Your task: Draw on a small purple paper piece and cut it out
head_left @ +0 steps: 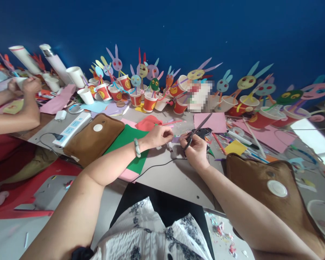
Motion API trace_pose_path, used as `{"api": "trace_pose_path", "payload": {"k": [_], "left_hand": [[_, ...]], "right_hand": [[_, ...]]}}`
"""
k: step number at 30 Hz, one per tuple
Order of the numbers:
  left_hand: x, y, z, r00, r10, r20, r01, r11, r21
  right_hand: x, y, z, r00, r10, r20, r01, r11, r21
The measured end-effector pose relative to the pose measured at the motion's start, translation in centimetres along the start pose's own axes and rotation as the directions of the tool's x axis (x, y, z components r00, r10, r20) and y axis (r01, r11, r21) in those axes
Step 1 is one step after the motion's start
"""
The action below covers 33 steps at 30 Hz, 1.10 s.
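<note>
My right hand (197,151) is wrapped round dark scissors (201,126), whose blades point up and away to the right. Left of it, my left hand (160,136) hovers over the table with thumb and fingers pinched together; whatever sits between them is too small to make out. Small paper scraps (176,139) lie between the two hands. Under my left forearm spreads a green paper sheet (141,159), with a red paper piece (148,122) just behind it. A black object (204,133) is partly hidden behind my right hand.
Paper cups with rabbit faces (151,102) line the wall. Brown cushion-like pouches (94,139) lie on both sides, and a power strip (72,129) sits at left. Pens and pink paper (265,135) cover the right. A co-worker's hands (24,86) hold something white at far left.
</note>
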<state>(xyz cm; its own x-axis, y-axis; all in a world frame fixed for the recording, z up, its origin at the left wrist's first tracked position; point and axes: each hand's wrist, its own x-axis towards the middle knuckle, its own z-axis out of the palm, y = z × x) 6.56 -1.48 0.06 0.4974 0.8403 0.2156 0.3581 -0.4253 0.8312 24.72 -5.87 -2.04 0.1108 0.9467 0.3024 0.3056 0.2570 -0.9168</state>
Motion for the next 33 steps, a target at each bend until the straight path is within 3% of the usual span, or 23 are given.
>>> {"api": "trace_pose_path", "payload": {"k": [17,24,33], "left_hand": [[0.2,-0.6,-0.2,0.998,-0.003,-0.060,0.002,1.000,-0.021],[-0.3,0.5,0.4,0.995,0.070,0.072,-0.061,0.990,-0.130],[0.1,-0.3,0.4,0.998,0.002,0.060,0.006,0.990,-0.143]], "right_hand": [[0.1,-0.6,-0.1,1.000,-0.008,0.015,0.007,1.000,0.010],[0.0,-0.5,-0.1,0.999,0.023,0.048,-0.023,1.000,0.018],[0.0,-0.4,-0.1,0.998,0.004,0.061,-0.003,1.000,-0.015]]}}
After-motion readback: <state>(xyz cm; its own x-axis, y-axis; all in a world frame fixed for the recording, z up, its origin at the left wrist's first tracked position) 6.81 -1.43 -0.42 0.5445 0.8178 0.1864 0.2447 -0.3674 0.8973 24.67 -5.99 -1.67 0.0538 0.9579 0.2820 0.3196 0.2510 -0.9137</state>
